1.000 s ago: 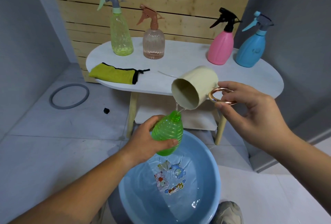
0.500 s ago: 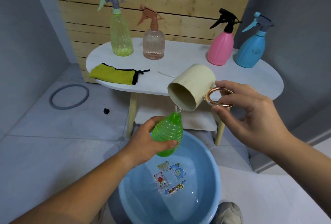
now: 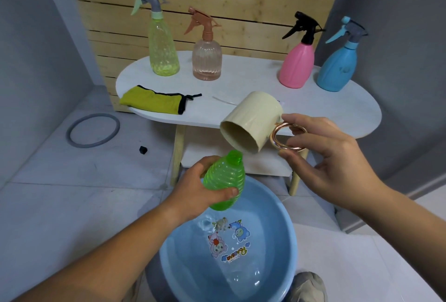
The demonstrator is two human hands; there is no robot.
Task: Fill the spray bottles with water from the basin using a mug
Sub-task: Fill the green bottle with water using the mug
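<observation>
My left hand (image 3: 198, 193) grips a green ribbed bottle (image 3: 224, 181) without its sprayer, tilted over the blue basin (image 3: 287, 236) of water. My right hand (image 3: 323, 157) holds a cream mug (image 3: 251, 120) by its copper ring handle (image 3: 281, 136). The mug is tipped far over, mouth down and to the left, its rim right above the bottle's open neck. On the white oval table (image 3: 337, 108) stand a yellow-green spray bottle (image 3: 161, 46), a clear pink one (image 3: 206, 58), a solid pink one (image 3: 298, 63) and a blue one (image 3: 337, 67).
A yellow-green cloth pouch (image 3: 154, 102) lies on the table's left end, and a thin clear tube (image 3: 223, 100) beside it. A grey ring (image 3: 93, 130) and a small black piece (image 3: 143, 149) lie on the tiled floor at left. Wooden slats back the table.
The mug has shifted a little left and tipped further over the bottle's neck. The thin stream seen before no longer shows. Ripples appear in the basin under the bottle.
</observation>
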